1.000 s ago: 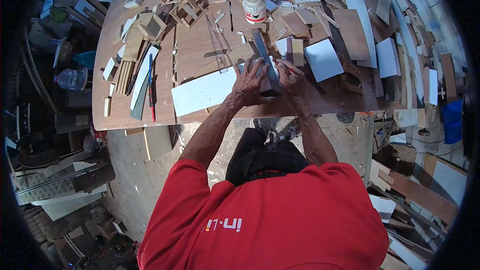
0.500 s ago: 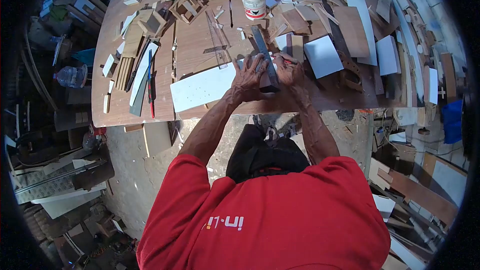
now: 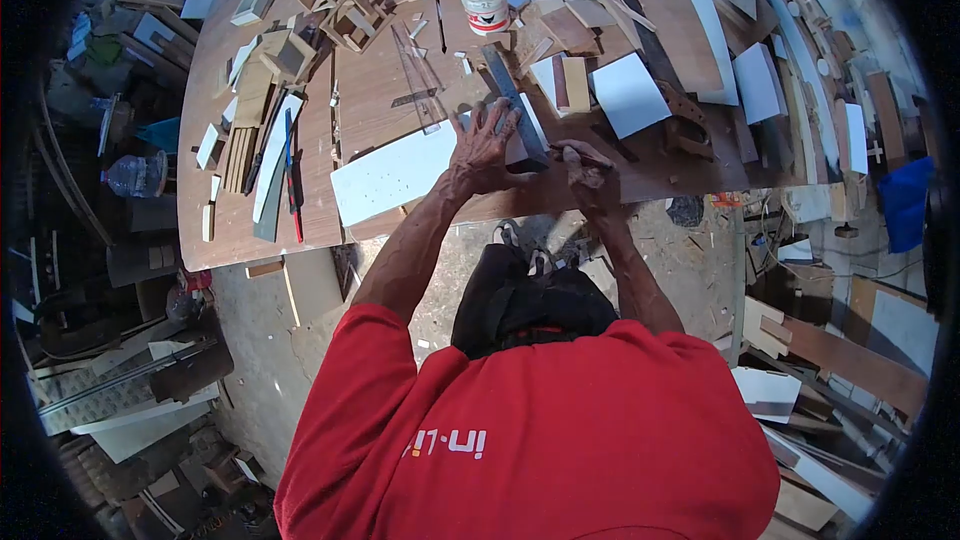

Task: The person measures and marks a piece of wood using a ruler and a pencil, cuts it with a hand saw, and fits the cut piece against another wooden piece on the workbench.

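Note:
A long white board [image 3: 395, 172] with small dark specks lies along the table's near edge. Across its right end runs a dark metal straightedge [image 3: 513, 105], slanting toward me. My left hand [image 3: 485, 145] rests on the board with fingers spread, fingertips against the straightedge's left side. To the right of the straightedge's near end is my right hand [image 3: 587, 168], its fingers closed in a pinch. What they hold, if anything, is too small to make out.
A handsaw [image 3: 685, 125] and a white square panel [image 3: 630, 97] lie to the right. Beyond stands a white tub [image 3: 485, 8] holding wooden sticks. A clear set square [image 3: 418, 60], a red-and-blue pencil-like stick [image 3: 293, 175] and wooden frames [image 3: 355, 20] are leftward.
My right hand has drawn back toward me along the straightedge, from the board to the table's near edge. My left hand stays on the board. The whole view has shifted slightly.

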`<state>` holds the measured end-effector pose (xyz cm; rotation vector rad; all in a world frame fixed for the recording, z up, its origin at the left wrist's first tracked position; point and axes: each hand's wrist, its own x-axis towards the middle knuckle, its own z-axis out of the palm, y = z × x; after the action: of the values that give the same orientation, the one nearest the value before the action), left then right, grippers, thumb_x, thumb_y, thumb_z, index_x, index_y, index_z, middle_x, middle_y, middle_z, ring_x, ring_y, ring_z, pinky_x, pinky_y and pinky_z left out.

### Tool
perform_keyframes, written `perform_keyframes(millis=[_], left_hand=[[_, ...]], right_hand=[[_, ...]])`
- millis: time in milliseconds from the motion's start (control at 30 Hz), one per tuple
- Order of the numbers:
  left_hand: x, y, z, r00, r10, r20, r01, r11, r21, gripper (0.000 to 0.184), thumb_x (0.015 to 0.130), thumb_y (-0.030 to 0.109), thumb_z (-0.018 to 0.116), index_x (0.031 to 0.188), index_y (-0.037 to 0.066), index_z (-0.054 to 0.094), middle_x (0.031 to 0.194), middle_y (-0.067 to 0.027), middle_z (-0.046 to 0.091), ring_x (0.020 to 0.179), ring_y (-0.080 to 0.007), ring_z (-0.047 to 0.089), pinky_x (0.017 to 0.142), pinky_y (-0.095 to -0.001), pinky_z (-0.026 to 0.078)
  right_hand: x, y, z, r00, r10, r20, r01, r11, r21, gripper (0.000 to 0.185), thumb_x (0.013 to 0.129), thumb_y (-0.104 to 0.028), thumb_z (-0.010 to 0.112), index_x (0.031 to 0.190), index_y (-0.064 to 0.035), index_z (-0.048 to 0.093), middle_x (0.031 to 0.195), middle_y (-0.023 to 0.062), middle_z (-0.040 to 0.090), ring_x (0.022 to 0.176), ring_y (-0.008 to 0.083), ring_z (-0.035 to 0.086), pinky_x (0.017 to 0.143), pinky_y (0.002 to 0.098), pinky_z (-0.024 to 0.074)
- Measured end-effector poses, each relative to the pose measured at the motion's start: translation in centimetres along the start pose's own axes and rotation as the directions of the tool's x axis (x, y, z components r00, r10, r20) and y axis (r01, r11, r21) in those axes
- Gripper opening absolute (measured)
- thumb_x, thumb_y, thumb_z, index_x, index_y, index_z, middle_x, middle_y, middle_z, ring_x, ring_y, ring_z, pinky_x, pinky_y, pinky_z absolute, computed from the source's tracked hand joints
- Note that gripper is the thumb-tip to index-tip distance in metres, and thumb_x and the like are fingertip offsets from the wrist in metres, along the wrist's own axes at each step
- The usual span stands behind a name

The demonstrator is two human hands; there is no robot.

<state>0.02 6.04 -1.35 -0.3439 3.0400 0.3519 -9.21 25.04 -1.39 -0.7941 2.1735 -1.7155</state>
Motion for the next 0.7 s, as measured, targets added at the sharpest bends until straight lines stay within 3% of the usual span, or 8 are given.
perform_keyframes(millis=[267,467,533,567,633,700], left_hand=[[-0.1,-0.3,0.5,1.000,0.014,-0.028,-0.014,1.000,0.014,0.120,0.053,0.067,0.080,0.148,0.015,0.028,0.152,-0.0160,0.021,0.137,-0.0471,0.021,0.101,-0.0779,0.015],[-0.1,-0.3,0.5,0.999,0.017,-0.037,-0.017,1.000,0.006,0.118,0.054,0.066,0.080,0.147,0.015,0.029,0.152,-0.0158,0.022,0.136,-0.0465,0.022,0.100,-0.0780,0.015],[-0.1,-0.4,0.5,0.999,0.011,-0.040,-0.011,1.000,0.001,0.118,0.054,0.065,0.081,0.147,0.016,0.029,0.152,-0.0157,0.021,0.136,-0.0463,0.022,0.101,-0.0779,0.015],[-0.1,-0.4,0.5,0.999,0.017,-0.037,-0.017,1.000,-0.003,0.117,0.055,0.065,0.080,0.147,0.016,0.028,0.152,-0.0157,0.021,0.136,-0.0463,0.022,0.100,-0.0781,0.015],[-0.1,-0.4,0.4,0.999,0.019,-0.033,-0.019,1.000,-0.008,0.117,0.055,0.065,0.080,0.147,0.016,0.028,0.152,-0.0157,0.021,0.136,-0.0464,0.022,0.100,-0.0783,0.014],[0.0,-0.4,0.4,0.999,0.020,-0.026,-0.021,0.999,-0.026,0.116,0.056,0.065,0.079,0.148,0.016,0.028,0.151,-0.0160,0.021,0.136,-0.0463,0.022,0.100,-0.0787,0.013]], right_hand=[[-0.4,-0.1,0.5,0.999,-0.034,0.001,0.034,0.998,-0.044,0.021,0.093,-0.019,0.056,0.104,-0.0063,0.069,0.089,0.0122,0.072,0.084,0.0233,0.070,0.071,0.0335,0.0525],[1.0,0.4,1.6,0.993,0.101,0.065,-0.097,0.993,-0.063,0.023,0.092,-0.021,0.057,0.100,-0.0042,0.069,0.092,0.0148,0.071,0.085,0.0275,0.070,0.072,0.0349,0.0527],[2.8,2.3,3.4,0.995,-0.086,-0.039,0.085,0.996,-0.039,0.022,0.091,-0.021,0.057,0.098,-0.0042,0.070,0.092,0.0154,0.070,0.085,0.0282,0.069,0.071,0.0346,0.0525],[3.8,2.9,3.8,0.996,-0.085,-0.033,0.083,0.996,-0.039,0.022,0.091,-0.021,0.057,0.098,-0.0042,0.070,0.092,0.0154,0.070,0.085,0.0282,0.069,0.071,0.0346,0.0525],[5.8,3.4,4.7,0.943,-0.332,-0.008,0.320,0.917,-0.237,0.021,0.090,-0.021,0.057,0.093,-0.0045,0.070,0.091,0.0148,0.070,0.084,0.0294,0.068,0.071,0.0360,0.0523],[7.0,3.9,5.6,0.956,-0.294,0.013,0.284,0.909,-0.304,0.021,0.090,-0.022,0.056,0.096,-0.0055,0.069,0.088,0.0141,0.069,0.081,0.0298,0.068,0.070,0.0381,0.0521]])
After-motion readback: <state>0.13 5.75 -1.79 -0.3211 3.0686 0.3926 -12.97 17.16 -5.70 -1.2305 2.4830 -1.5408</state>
